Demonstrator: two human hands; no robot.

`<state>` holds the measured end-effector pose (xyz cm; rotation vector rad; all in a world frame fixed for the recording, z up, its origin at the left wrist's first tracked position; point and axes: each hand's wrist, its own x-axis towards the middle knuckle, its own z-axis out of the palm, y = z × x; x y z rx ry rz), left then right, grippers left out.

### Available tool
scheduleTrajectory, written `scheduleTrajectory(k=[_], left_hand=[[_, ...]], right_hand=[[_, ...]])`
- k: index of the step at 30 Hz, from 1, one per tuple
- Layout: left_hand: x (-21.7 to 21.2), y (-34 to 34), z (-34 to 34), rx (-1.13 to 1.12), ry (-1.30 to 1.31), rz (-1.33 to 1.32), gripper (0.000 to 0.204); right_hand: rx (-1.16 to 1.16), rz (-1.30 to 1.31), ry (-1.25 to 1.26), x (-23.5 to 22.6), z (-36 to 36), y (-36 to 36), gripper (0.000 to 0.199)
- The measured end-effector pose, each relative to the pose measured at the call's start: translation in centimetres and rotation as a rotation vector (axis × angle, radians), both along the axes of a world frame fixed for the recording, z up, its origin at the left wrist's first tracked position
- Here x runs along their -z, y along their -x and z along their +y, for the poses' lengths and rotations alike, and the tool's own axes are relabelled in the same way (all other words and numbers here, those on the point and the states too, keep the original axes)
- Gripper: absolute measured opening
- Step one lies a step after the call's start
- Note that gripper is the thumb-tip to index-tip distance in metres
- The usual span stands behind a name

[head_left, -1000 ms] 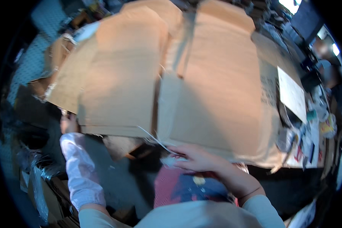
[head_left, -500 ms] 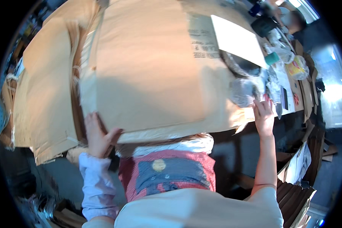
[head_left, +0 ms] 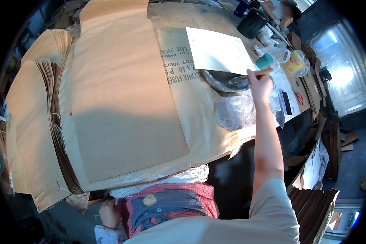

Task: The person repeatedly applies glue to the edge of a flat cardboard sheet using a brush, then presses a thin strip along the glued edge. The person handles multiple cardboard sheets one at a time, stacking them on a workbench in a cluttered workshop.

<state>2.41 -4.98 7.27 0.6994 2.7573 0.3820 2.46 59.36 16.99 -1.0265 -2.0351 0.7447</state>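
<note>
One arm (head_left: 268, 146) outstretched, right hand (head_left: 259, 85) gripping slim tool (head_left: 266, 72); left hand (head_left: 110, 213) low, grip unclear.

The right hand (head_left: 261, 86) has brought a wooden-handled tool (head_left: 267, 71) to the dark bowl (head_left: 216, 85) right of centre, while the left hand (head_left: 110, 214) has dropped off the brown paper (head_left: 122, 93) into the lower left.

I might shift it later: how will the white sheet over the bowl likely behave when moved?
The white sheet is probably fairly stiff: its edges look straight over the bowl. It looks thin, so likely light. Lying flat, it should slide rather than roll.
</note>
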Motion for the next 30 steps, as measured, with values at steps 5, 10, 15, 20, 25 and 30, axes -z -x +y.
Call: scheduleTrajectory(k=[5,10,15,20,25,30], left_hand=[[3.3,1.8,6.4,0.283,-0.208,0.062,0.027],[4.5,2.6,6.8,0.378,-0.293,0.076,0.024],[0.3,0.8,5.4,0.318,-0.256,0.184,0.021],[-2.5,1.3,3.2,0.080,-0.485,-0.231,0.006],[-6.7,2.4,1.1,0.112,-0.241,0.003,0.013],[-6.6,5.5,2.7,0.156,-0.191,0.279,0.017]], right_hand=[[-0.014,-0.001,0.025,-0.1,0.6,-0.5,0.037],[0.089,-0.330,-0.173,-2.0,1.6,0.4,0.045],[0.070,-0.076,-0.286,-4.8,-2.5,1.0,0.035],[-0.459,0.416,0.341,-3.4,-20.7,-3.1,0.017],[-1.202,0.039,0.059,-0.8,-33.2,0.7,0.024],[-1.319,-0.025,0.089,-0.2,-37.9,4.8,0.017]])
